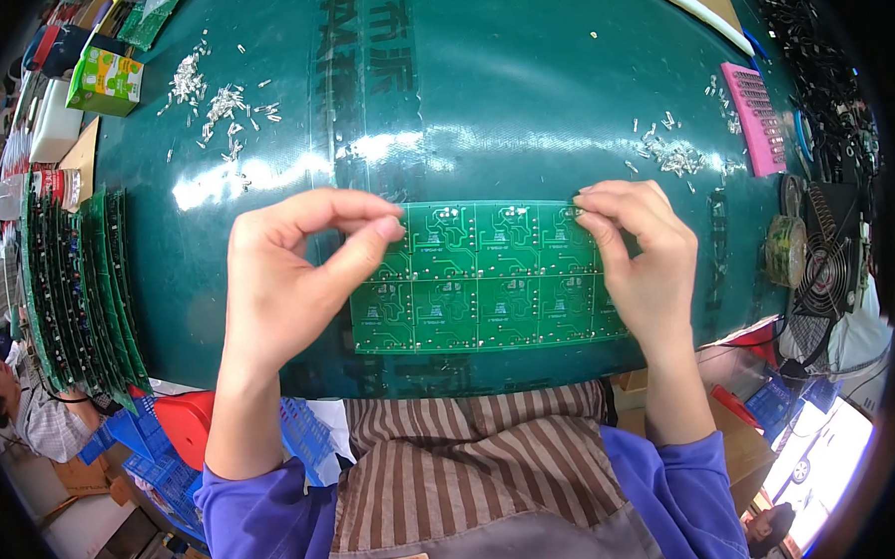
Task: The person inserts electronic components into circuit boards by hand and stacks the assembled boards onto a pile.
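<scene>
A green printed circuit board panel (477, 278), marked into repeating sections, lies flat near the table's front edge. My left hand (285, 267) is over its upper left part, thumb and forefinger pinched together. At the upper right part, my right hand (651, 246) is closed in a pinch too, fingertips close to the panel's far edge. Whatever sits between the fingertips of either hand is too small to make out. Small silvery components lie loose in one pile (225, 104) at the far left and another pile (670, 156) at the right.
A stack of upright circuit boards (78, 286) lines the left edge. Behind it are a bottle (7, 199) and a green drink carton (106, 82). At right are a pink holed block (754, 118), tape rolls (788, 250) and a fan (832, 253). Blue crates (150, 442) stand below left.
</scene>
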